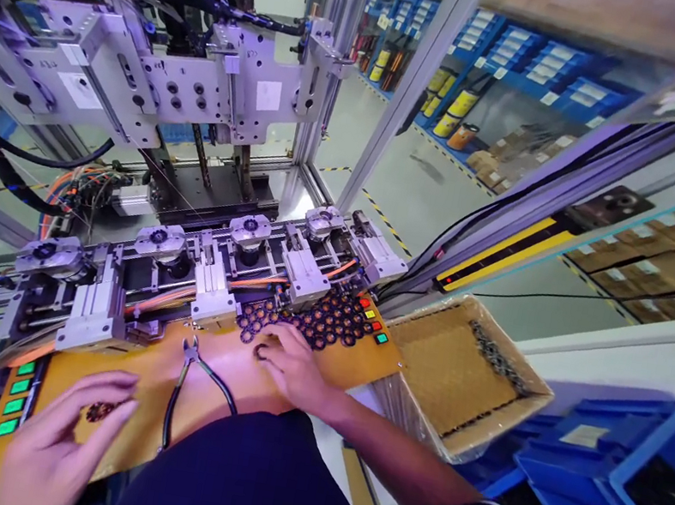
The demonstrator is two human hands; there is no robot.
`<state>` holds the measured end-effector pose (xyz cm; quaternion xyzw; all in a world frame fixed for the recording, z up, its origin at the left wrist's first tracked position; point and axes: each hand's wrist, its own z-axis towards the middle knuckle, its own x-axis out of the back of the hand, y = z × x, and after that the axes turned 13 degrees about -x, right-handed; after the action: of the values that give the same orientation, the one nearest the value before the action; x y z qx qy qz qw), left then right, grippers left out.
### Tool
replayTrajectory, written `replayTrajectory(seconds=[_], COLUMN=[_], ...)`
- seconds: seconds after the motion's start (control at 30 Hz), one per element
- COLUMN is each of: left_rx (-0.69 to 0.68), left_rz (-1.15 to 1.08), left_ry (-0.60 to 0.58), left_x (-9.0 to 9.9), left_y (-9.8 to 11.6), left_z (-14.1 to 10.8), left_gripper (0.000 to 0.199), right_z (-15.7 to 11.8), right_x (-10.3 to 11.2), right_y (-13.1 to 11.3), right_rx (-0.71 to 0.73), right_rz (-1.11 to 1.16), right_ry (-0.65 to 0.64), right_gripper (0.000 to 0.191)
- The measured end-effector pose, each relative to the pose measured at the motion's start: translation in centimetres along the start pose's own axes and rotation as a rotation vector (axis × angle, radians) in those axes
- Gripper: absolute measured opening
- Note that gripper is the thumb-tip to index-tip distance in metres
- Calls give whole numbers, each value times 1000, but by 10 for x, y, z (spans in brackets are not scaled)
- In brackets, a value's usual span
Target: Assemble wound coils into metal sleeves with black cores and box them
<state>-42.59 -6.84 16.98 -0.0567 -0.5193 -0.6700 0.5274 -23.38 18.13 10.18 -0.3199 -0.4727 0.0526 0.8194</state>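
Observation:
My right hand (296, 372) reaches over the orange worktop. Its thumb and fingers close on a small dark ring (260, 351), probably a coil core. Beyond it lie many similar black rings with copper-coloured centres (325, 324), packed close together. My left hand (66, 435) is curved at the near left, thumb and fingers apart. In that gap shows a small copper-and-black wound part (99, 411); whether the hand touches it I cannot tell. Between my hands, cutting pliers (190, 353) with dark handles lie on the worktop, jaws spread and pointing away from me.
Behind the worktop (144, 419) stands a row of metal fixtures (250, 228) under a large machine head (179, 76). Green buttons (17, 396) line the left edge; coloured buttons (374, 320) sit right. A cardboard box (454, 369) and blue bins (603, 482) are at the right.

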Motion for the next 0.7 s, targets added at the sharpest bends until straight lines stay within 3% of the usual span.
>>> replayTrajectory(seconds=[0.13, 0.2, 0.27, 0.37, 0.53, 0.63, 0.7], left_rx=[-83, -74, -96, -188, -296, -226, -97], left_rz=[-266, -317, -272, -170, -61, 23, 99], left_ry=[-237, -225, -140, -38, 4, 45, 97], left_x=[-24, -30, -31, -31, -30, -21, -10], left_y=[44, 57, 63, 64, 58, 42, 26], left_z=[32, 38, 37, 34, 31, 15, -2], left_gripper=[29, 29, 25, 23, 22, 27, 27], right_z=[8, 12, 15, 18, 21, 42, 70], right_x=[19, 25, 27, 22, 16, 33, 57], right_y=[-59, -79, -88, -91, -92, -77, -53], right_rx=[32, 25, -15, -105, -133, -22, 75], right_rz=[496, 724, 840, 969, 986, 889, 679], right_ry=[-11, -20, -72, -181, -215, -204, -141], right_gripper=[10, 8, 8, 10, 4, 7, 9])
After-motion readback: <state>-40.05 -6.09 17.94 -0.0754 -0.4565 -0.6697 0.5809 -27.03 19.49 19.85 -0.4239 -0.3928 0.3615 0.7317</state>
